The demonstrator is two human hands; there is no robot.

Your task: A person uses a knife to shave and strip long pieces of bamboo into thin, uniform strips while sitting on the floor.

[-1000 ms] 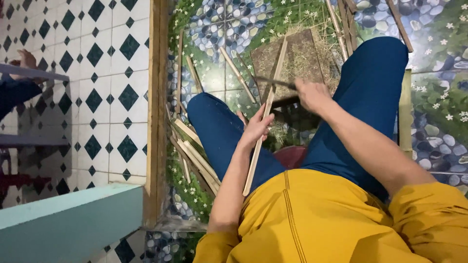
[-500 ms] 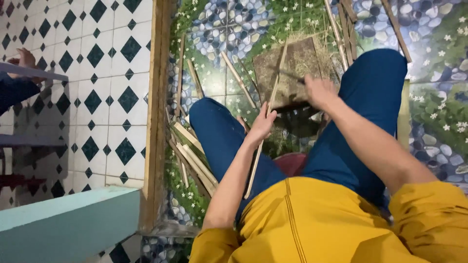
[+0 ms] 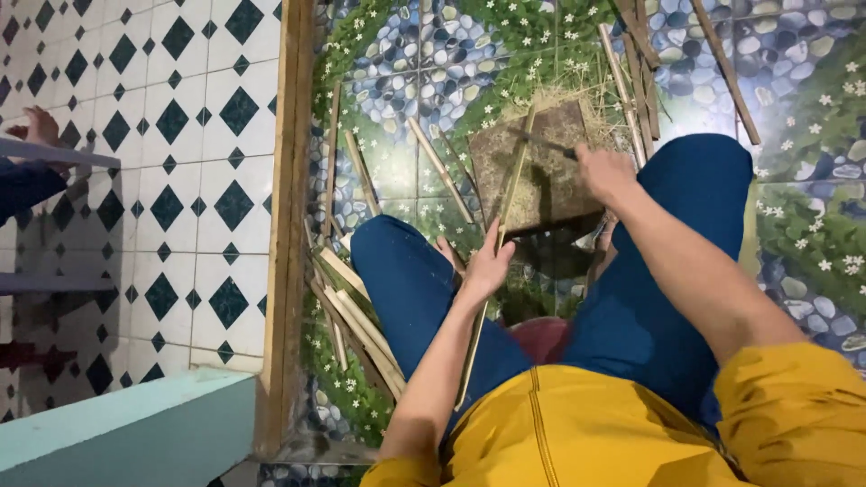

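A long bamboo strip (image 3: 502, 234) is being gripped by the left hand (image 3: 488, 267), the fingers closed round it near its middle; the strip is being held slanted, its upper end lying across a dark wooden block (image 3: 541, 171) and its lower end running down beside the left thigh; a dark-bladed knife (image 3: 546, 144) is being clenched in the right hand (image 3: 606, 171), with the blade being laid against the strip over the block; the block is being kept between the knees on the pebble-and-flower patterned floor (image 3: 406, 54); a bundle of split strips (image 3: 356, 316) is lying just beside the left leg, and more sticks (image 3: 636, 63) are lying near the right knee; another person's hand (image 3: 41, 126) is being seen at the far left edge.
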